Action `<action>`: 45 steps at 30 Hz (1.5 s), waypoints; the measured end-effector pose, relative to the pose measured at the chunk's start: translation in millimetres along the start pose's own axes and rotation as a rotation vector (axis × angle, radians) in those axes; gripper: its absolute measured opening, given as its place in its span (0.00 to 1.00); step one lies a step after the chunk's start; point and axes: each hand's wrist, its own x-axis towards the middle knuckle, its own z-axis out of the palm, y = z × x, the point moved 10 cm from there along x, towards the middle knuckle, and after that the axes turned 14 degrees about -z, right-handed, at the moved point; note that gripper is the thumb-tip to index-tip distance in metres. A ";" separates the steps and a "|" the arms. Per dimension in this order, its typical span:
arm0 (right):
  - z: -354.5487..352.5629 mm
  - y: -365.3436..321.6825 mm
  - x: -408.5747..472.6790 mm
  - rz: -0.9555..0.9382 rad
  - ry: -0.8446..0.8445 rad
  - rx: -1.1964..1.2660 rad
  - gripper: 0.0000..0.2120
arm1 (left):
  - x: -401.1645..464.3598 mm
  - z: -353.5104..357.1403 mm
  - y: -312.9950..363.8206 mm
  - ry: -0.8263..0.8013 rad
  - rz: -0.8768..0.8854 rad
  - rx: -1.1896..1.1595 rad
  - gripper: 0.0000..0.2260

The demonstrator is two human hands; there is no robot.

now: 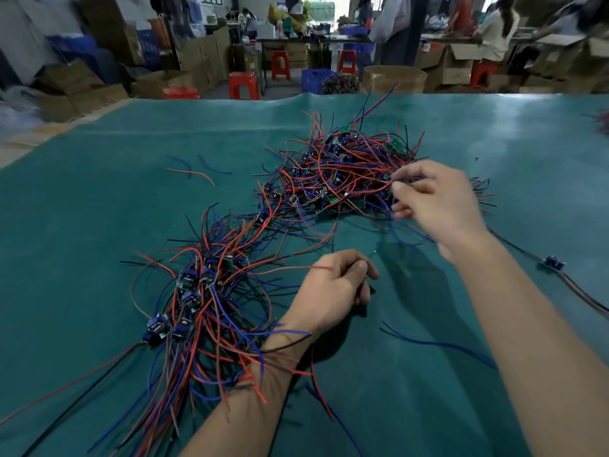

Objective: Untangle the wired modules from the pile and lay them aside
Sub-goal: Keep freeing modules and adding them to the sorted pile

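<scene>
Your right hand (435,199) reaches into the tangled pile (342,173) at table centre, fingertips pinching red wires at its right edge. Your left hand (333,285) is curled, pinching a thin red wire (290,268). Sorted modules (197,301) lie bunched to the left on the green mat (428,407). One lone module (553,262) sits far right.

Tangled pile (342,173) of red-and-blue wired modules mid-table, sorted bunch (204,301) near left, stray module (553,262) far right
</scene>
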 end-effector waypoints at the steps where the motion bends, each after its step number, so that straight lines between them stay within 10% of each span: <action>1: -6.4 -2.0 -9.0 0.013 0.024 0.099 0.10 | -0.1 -0.2 0.0 0.003 -0.003 -0.010 0.12; 7: -2.2 -5.9 -68.8 0.149 -0.067 0.471 0.07 | 0.7 -5.8 0.5 0.052 -0.013 -0.097 0.15; 21: 42.2 14.6 -89.1 0.173 -0.336 0.333 0.24 | 0.1 -8.4 3.5 0.044 0.038 -0.183 0.10; 28: 2.5 5.1 -73.1 -0.173 -0.202 -0.692 0.08 | 2.4 -12.0 -1.9 0.087 -0.004 -0.209 0.09; 38: 41.4 18.6 -88.6 0.254 -0.192 0.544 0.11 | -4.5 -10.8 10.7 0.046 0.094 -0.178 0.10; 45: 43.7 19.5 -88.1 0.263 -0.198 0.651 0.08 | -6.3 -2.3 13.4 -0.014 0.116 -0.082 0.10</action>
